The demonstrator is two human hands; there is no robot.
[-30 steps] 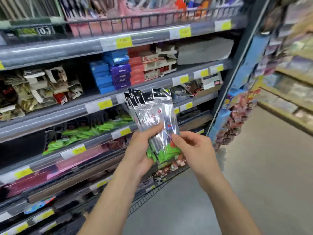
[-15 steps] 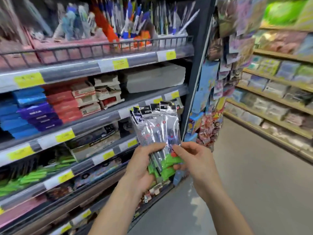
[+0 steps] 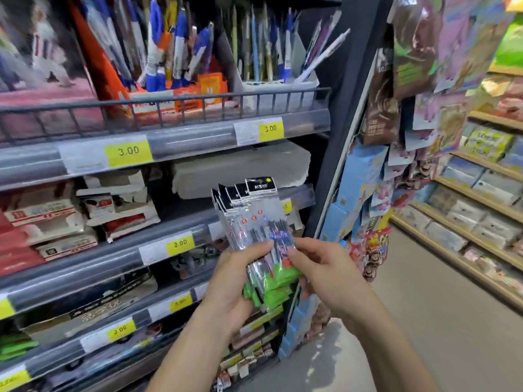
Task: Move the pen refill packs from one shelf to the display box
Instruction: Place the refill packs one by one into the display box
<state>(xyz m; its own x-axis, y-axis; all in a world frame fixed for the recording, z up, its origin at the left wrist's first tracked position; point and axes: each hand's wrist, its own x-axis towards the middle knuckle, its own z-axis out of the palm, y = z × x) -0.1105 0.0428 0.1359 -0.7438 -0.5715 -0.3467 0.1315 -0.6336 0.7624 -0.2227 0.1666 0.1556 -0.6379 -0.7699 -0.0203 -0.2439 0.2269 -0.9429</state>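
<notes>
A fanned bundle of several pen refill packs (image 3: pixel 254 222), clear plastic with black header cards and green bottoms, stands upright in front of the shelves. My left hand (image 3: pixel 236 281) grips the bundle from the left, thumb across its front. My right hand (image 3: pixel 325 274) pinches its right edge with the fingertips. White display boxes (image 3: pixel 278 93) full of upright pens sit on the top shelf behind a wire rail, above the bundle.
Grey shelves (image 3: pixel 198 137) with yellow price tags hold red and white boxes and a flat white box (image 3: pixel 240 168). A dark upright post (image 3: pixel 348 137) ends the unit; hanging packets (image 3: pixel 410 137) crowd its side. The aisle floor (image 3: pixel 424 321) opens to the right.
The view has swung up and to the right along the shelves, bringing the pen boxes on the top shelf into sight. Both hands keep their hold on the bundle.
</notes>
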